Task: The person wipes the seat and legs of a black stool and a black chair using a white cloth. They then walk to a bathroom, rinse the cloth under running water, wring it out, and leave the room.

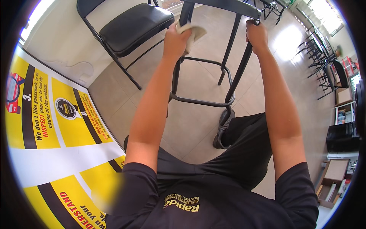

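Observation:
In front of me stands a black metal-framed stool (202,100), its seat end cut off by the top of the view. My left hand (176,42) is closed around a pale cream cloth (195,33) and presses it against the stool's left leg near the top. On the other side, my right hand (257,37) wraps round the right leg just under the seat frame. A ring-shaped footrest joins the legs lower down. The stool's near right leg comes down beside my dark shoe (224,129).
To the left is a black folding chair (137,28) with a padded seat. A yellow and white printed panel (72,114) stands along my left side. Several dark tables and chairs (324,72) line the far right, with an open cardboard box (333,179) nearer on that side.

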`<state>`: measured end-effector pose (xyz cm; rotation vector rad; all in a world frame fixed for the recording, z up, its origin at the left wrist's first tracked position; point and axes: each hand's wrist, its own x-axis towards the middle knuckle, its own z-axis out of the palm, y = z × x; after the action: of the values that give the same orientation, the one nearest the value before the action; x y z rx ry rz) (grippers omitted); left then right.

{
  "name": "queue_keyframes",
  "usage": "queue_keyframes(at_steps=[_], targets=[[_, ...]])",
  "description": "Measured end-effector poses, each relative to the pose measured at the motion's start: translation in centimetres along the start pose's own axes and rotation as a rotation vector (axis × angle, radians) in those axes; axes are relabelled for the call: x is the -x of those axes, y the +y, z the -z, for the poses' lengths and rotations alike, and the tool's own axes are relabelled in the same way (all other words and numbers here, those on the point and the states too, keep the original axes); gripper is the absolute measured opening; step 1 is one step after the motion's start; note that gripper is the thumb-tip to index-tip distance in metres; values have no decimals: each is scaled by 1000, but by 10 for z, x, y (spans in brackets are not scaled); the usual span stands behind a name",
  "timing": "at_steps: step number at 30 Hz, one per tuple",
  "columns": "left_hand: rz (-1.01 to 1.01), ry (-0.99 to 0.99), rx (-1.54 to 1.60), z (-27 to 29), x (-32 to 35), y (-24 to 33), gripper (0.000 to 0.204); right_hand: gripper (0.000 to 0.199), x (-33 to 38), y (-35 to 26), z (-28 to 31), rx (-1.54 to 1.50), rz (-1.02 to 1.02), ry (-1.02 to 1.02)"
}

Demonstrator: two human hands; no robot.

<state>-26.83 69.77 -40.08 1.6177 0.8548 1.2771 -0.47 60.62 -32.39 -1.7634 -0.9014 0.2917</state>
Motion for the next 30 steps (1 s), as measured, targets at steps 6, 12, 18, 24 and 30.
queue_keyframes(at_steps=[6,12,18,24,30], targets=[[275,-200,173,34,120,-96,35,26,5,-15,-5,66,-23,33],[455,-276,-182,32,147,-74,36,29,-10,-5,-4,51,-30,45],[326,34,-401,65,200,-108,55,28,-19,-4,-6,14,-7,10],[350,138,-667,17,224,-120,60,26,-23,3,-7,-92,-19,-74],[368,198,-806,-1,222,-119,55,29,-24,3,-2,-113,-34,-113]])
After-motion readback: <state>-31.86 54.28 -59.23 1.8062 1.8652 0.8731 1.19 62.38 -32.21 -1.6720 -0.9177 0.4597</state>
